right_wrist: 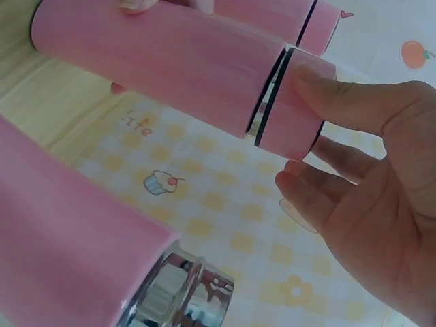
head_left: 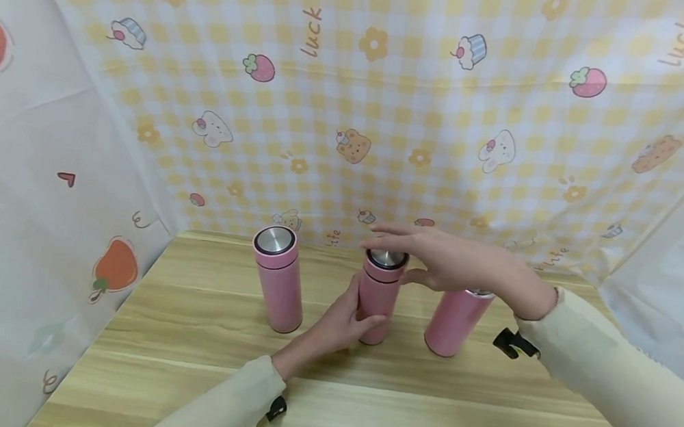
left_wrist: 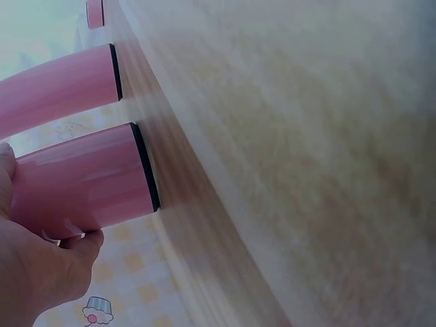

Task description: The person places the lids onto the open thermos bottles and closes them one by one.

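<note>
The middle pink thermos flask [head_left: 378, 303] stands upright on the table, its body gripped low by my left hand [head_left: 336, 321]. My right hand [head_left: 451, 260] pinches the pink lid [right_wrist: 291, 119] of that same flask, thumb on one side and fingers on the other. In the right wrist view a narrow gap with silver metal shows between lid and body. To the right is another pink flask [head_left: 458, 322] with no lid on, its shiny silver neck [right_wrist: 197, 291] bare. The left pink flask [head_left: 282, 287] stands with its steel-topped lid on.
All three flasks stand in a row on the wooden table [head_left: 360, 414], near its back edge. Behind them hangs a yellow checked cloth [head_left: 388, 115]. A white printed cloth [head_left: 27, 211] hangs at the left. Black clips [head_left: 277, 409] sit at both sleeves.
</note>
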A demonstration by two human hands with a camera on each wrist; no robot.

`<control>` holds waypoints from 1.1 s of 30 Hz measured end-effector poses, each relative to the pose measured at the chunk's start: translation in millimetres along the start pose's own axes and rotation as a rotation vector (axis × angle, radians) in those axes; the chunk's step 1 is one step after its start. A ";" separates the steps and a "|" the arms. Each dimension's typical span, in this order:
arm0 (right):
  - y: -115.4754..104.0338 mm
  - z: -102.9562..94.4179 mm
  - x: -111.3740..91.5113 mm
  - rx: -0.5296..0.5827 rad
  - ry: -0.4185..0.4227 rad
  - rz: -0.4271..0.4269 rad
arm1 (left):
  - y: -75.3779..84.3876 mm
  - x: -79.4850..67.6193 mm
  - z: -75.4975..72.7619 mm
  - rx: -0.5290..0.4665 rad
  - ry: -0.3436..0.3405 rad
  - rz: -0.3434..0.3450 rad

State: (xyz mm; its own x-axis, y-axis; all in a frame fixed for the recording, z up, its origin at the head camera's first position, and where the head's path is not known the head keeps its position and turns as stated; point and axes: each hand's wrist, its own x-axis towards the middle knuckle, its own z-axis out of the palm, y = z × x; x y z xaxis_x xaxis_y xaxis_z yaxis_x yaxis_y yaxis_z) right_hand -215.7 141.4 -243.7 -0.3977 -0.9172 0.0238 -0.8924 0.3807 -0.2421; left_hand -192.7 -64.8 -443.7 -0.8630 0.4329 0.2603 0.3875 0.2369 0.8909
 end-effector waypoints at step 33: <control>0.8 0.0 10.4 0.004 0.012 0.033 | -1.4 -0.4 0.6 0.007 0.006 0.025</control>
State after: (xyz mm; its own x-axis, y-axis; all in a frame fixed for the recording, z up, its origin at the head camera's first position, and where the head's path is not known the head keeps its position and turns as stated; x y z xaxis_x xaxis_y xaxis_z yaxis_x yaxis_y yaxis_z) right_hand -220.5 132.2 -243.6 -0.4294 -0.9027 0.0279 -0.8781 0.4101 -0.2466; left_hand -192.7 -64.8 -445.3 -0.8551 0.4334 0.2844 0.4110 0.2325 0.8815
